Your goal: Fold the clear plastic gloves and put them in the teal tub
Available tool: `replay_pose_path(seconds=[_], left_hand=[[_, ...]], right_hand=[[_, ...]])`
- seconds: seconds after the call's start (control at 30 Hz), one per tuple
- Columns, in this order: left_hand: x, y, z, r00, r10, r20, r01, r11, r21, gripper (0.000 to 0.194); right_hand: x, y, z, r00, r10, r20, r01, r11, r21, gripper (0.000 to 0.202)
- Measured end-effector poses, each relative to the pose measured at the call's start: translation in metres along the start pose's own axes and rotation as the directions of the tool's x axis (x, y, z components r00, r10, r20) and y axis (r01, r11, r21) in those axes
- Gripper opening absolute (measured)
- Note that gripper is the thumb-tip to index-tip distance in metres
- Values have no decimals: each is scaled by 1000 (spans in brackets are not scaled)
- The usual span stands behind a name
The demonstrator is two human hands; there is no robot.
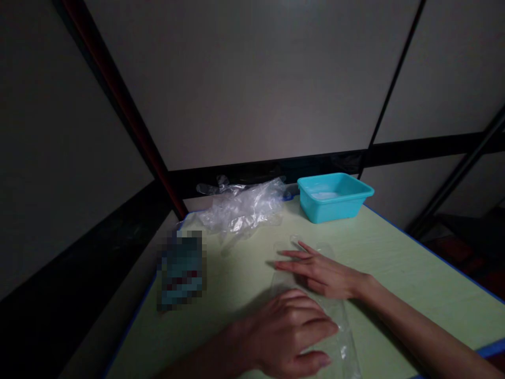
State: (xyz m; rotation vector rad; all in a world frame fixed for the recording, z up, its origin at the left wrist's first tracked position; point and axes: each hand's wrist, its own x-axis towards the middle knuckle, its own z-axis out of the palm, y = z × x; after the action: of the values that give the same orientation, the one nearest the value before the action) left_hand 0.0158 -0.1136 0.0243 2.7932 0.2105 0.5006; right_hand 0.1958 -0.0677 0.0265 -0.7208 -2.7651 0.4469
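A clear disposable plastic glove (345,321) lies flat on the pale green table, its fingers pointing to the far side. Over its finger end rests my right hand (323,271), open, with fingers stretched out and spread to the left. My left hand (294,331) lies palm down across the glove's lower part, nearer to me. Its fingers are slightly bent, and its thumb stands apart from them. Both hands cover parts of the glove, and neither visibly grips it. Beyond them sits a loose, crumpled pile of clear plastic gloves (246,208).
A turquoise plastic basin (333,202) stands at the back right of the table (394,268), with something whitish at its bottom. At the left edge is a blurred-out dark teal item (181,271). Light panels (260,84) with dark strips rise behind the table.
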Motion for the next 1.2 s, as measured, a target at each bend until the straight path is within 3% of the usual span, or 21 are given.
replay_pose_path(seconds=[0.1,0.23,0.33,0.47,0.53,0.6,0.7,0.77,0.83,0.9,1.0,1.1,1.2], left_hand=[[-2,-10,-6,986,-106,-132,109,994,18,29],[-13,-42,-14,858,-402,-320,426,905,6,25],[-20,-63,-12,797,-488,-356,523,852,4,26],[-23,-71,-6,754,-527,-393,577,817,11,22],[-22,-70,-5,734,-536,-417,593,805,9,21],[-22,-70,-5,711,-537,-453,601,800,-6,21],[-22,-71,-6,671,-550,-498,580,807,-111,20],[-22,-72,-8,660,-580,-478,547,807,-223,18],[-21,-75,-9,649,-619,-441,525,785,-329,16],[-22,-78,-9,622,-658,-424,515,752,-411,13],[-23,-81,-9,584,-697,-416,481,710,-515,13],[-24,-84,-9,550,-726,-412,431,670,-605,13],[-21,-82,-12,538,-760,-366,330,588,-738,17]], right_hand=[[-6,9,-5,995,27,-94,-26,1000,11,57],[-20,25,-11,966,124,-225,-127,992,1,53],[-23,32,-9,962,196,-191,-202,979,-12,53],[-21,36,0,971,211,-115,-214,977,-15,53],[-21,37,2,970,206,-129,-205,979,21,54],[-21,38,2,947,237,-216,-213,968,130,51],[-22,41,0,839,406,-363,-216,860,462,42],[-20,43,0,758,544,-359,-207,723,659,36],[-18,46,1,702,631,-330,-208,625,753,31],[-16,47,2,667,656,-354,-189,608,771,28],[-13,46,2,640,655,-401,-99,588,802,27],[-11,45,2,645,697,-314,-100,484,869,26],[-9,43,1,641,706,-301,-96,463,881,24]])
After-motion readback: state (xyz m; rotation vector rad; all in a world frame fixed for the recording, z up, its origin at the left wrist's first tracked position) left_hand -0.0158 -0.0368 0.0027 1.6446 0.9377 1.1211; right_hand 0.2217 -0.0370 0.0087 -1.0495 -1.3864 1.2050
